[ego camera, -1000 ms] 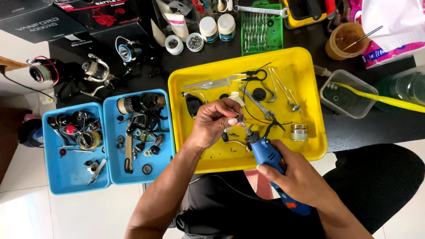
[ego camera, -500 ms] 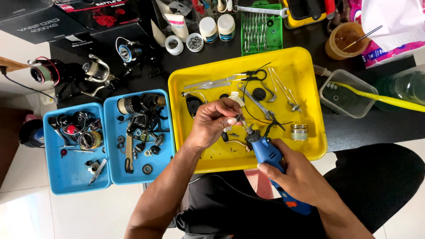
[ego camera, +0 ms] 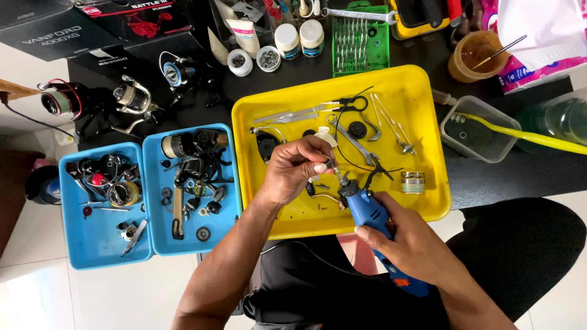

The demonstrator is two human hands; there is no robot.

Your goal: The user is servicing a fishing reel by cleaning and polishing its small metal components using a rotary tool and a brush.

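From my seat I cannot make out the small part (ego camera: 331, 162) pinched in my left hand (ego camera: 293, 171): the thumb and fingertips close over it, and only a thin metal sliver shows past the thumbnail. The blue tool (ego camera: 373, 220) is half buried in my right hand (ego camera: 413, 244), which wraps tight round its body; its orange rear end pokes out below the palm, and its tip is too fine to read where it meets the part. My forearms run off the bottom edge.

I take the yellow tray (ego camera: 422, 79) as my landmark. Both hands work over its near half, left hand toward its middle, right hand at its near edge. The part sits just beyond the tool's tip, touching it or nearly so; I cannot tell which. Inside the tray, beyond the hands, lie tweezers (ego camera: 287, 115), a spanner (ego camera: 351, 137) and thin black wires; a small jar (ego camera: 413, 181) stands toward its right wall.

Left of the tray sit two blue trays (ego camera: 98, 244), full of dark reel parts too jumbled to sort. Beyond the tray a green bit holder (ego camera: 361, 40) is cut by the top edge. Right of it stands a clear tub (ego camera: 474, 128), crossed by a yellow tube (ego camera: 526, 135).
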